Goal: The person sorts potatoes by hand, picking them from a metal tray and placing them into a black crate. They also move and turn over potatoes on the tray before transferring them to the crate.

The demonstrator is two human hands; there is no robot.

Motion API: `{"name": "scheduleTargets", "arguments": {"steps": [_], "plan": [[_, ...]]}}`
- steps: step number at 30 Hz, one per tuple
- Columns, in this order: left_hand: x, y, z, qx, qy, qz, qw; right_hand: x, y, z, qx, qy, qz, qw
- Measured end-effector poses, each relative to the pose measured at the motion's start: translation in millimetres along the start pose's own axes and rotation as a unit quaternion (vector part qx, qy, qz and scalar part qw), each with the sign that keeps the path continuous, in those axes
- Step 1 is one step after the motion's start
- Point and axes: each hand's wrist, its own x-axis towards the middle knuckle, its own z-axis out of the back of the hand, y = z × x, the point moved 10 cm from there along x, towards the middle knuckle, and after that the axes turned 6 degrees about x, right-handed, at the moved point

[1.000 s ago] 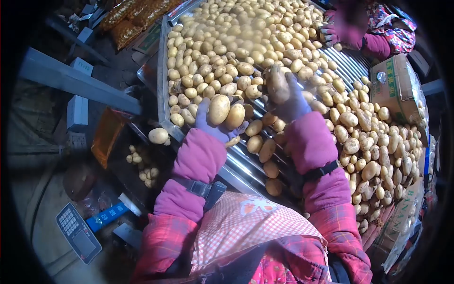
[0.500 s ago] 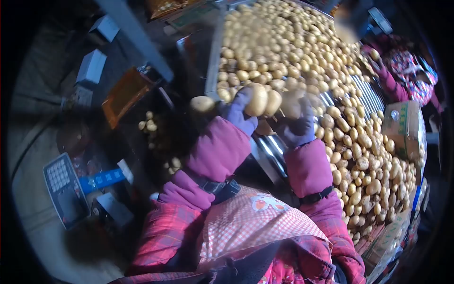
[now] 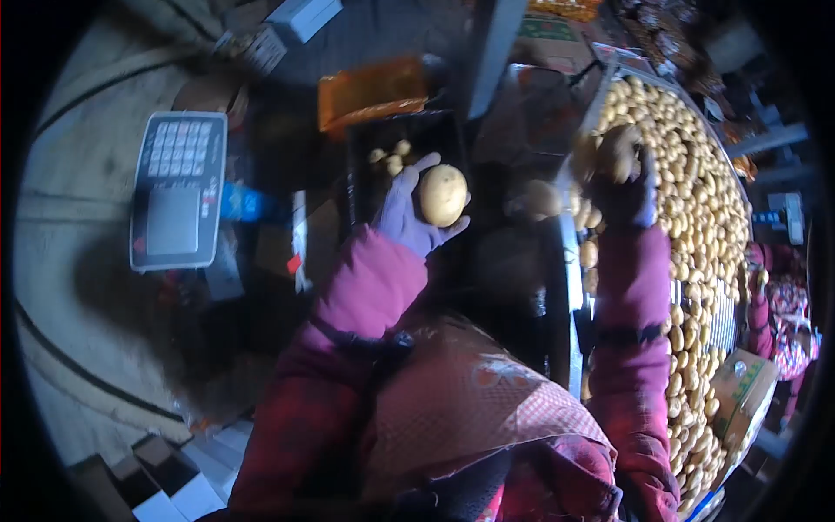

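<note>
My left hand [image 3: 410, 213], in a purple glove, holds one large potato [image 3: 443, 196] against its palm with the fingers partly curled around it. This hand is over a dark container [image 3: 361, 165], where a few small potatoes [image 3: 396, 159] lie. Over the near edge of the potato table [image 3: 570, 304], my right hand [image 3: 642, 187] is blurred, and a blurred brownish potato [image 3: 617, 155] is held at its fingers. A blurred potato [image 3: 537, 200] appears between the two hands, left of the table's metal edge.
A scale display with keypad [image 3: 178, 191] is at the left. An orange crate [image 3: 374, 90] and a metal post [image 3: 496, 56] stand ahead. Right are heaped potatoes [image 3: 696, 200], a cardboard box [image 3: 744, 391] and another person [image 3: 787, 322]. White boxes [image 3: 196, 474] lie lower left.
The view has turned left. My left hand has moved from the potato table to over the dark container with a potato. My right hand has moved apart from it, beside the heap.
</note>
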Motion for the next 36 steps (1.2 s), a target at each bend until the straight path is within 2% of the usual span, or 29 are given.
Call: {"name": "scheduleTargets", "arguments": {"steps": [1,2,4,5,6,7,8,9,10,12,13,14,16,18,20,22,24,25,26,27,28,30,31,33,34,36], "plan": [[1.3,-3.9,10.4,0.01,0.005,-0.025,1.0,19.0,17.3,14.2,0.032,-0.055,0.006,0.998],[5.1,-3.7,24.8,0.007,-0.002,-0.029,1.0,16.4,25.0,33.2,0.097,-0.286,0.087,0.949],[14.5,2.5,54.1,-0.026,-0.048,-0.007,0.999,7.0,28.4,37.7,-0.002,-0.309,0.084,0.947],[12.0,-1.5,65.4,-0.013,-0.112,-0.016,0.994,0.6,26.0,44.7,-0.019,-0.286,0.055,0.957],[11.5,-4.6,71.3,-0.014,-0.093,-0.008,0.996,-12.6,16.3,46.7,-0.035,-0.268,0.024,0.963],[10.3,-8.8,85.3,0.003,-0.137,-0.004,0.991,-32.8,16.2,57.0,-0.035,-0.312,0.033,0.949],[11.1,-15.0,97.6,0.024,-0.177,-0.003,0.984,-49.4,23.2,79.2,-0.053,-0.244,0.013,0.968],[13.9,-18.1,113.7,0.051,-0.188,-0.018,0.981,-71.3,29.0,99.8,-0.04,-0.208,0.007,0.977],[33.5,-16.1,150.5,0.18,-0.087,-0.13,0.971,-94.0,34.6,111.4,-0.027,-0.17,0.003,0.985],[47.7,-10.0,192.1,0.244,-0.124,-0.102,0.956,-154.8,49.3,132.7,-0.025,-0.203,0.023,0.979],[32.5,-3.6,173.4,0.003,-0.184,0.02,0.983,-190.5,59.2,147.8,-0.053,-0.247,0.039,0.967],[35.7,-0.9,179.1,0.007,-0.185,0.023,0.983,-220.7,60.9,149.7,-0.08,-0.29,0.054,0.952],[48.1,3.8,186.0,0.007,-0.131,0.009,0.991,-292.5,61.9,149.5,-0.172,-0.491,0.145,0.842],[54.9,4.3,183.6,0.015,-0.132,0.013,0.991,-327.4,49.8,133.9,-0.36,-0.515,0.107,0.77],[60.7,5.0,175.2,-0.019,-0.123,0.021,0.992,-319.9,16.7,94.7,-0.477,-0.449,0.074,0.752],[62.8,8.0,165.8,-0.024,-0.111,0.032,0.993,-308.9,-29.6,89.6,-0.514,-0.386,0.023,0.765],[65.0,14.6,155.2,-0.039,-0.092,0.054,0.994,-282.1,-59.4,46.8,-0.729,-0.256,0.091,0.628],[68.4,32.3,160.8,-0.105,-0.112,0.106,0.982,-258.2,-63.2,12.0,-0.792,-0.213,0.025,0.571],[70.7,46.1,162.8,-0.156,-0.123,0.118,0.973,-271.7,-68.0,51.1,-0.687,-0.276,-0.018,0.672],[66.5,60.0,164.5,-0.171,-0.109,0.155,0.967,-279.5,-66.1,70.1,-0.666,-0.278,-0.019,0.692],[64.3,68.6,159.5,-0.18,-0.087,0.154,0.968,-279.0,-65.0,75.4,-0.645,-0.282,-0.022,0.709],[58.5,87.9,155.1,-0.216,-0.095,0.189,0.953,-276.4,-62.3,83.1,-0.651,-0.288,-0.026,0.702],[61.0,87.8,149.9,-0.219,-0.089,0.185,0.954,-280.1,-64.0,98.8,-0.632,-0.29,-0.015,0.719],[61.9,79.4,159.7,-0.221,-0.206,0.141,0.943,-278.5,-63.6,103.4,-0.616,-0.294,-0.003,0.731],[75.2,70.3,158.6,-0.221,-0.2,0.14,0.944,-281.8,-63.1,107.1,-0.613,-0.284,0.04,0.736],[121.6,23.9,164.4,-0.299,-0.138,0.051,0.943,-272.3,-63.7,88.9,-0.629,-0.291,0.018,0.72]]}}
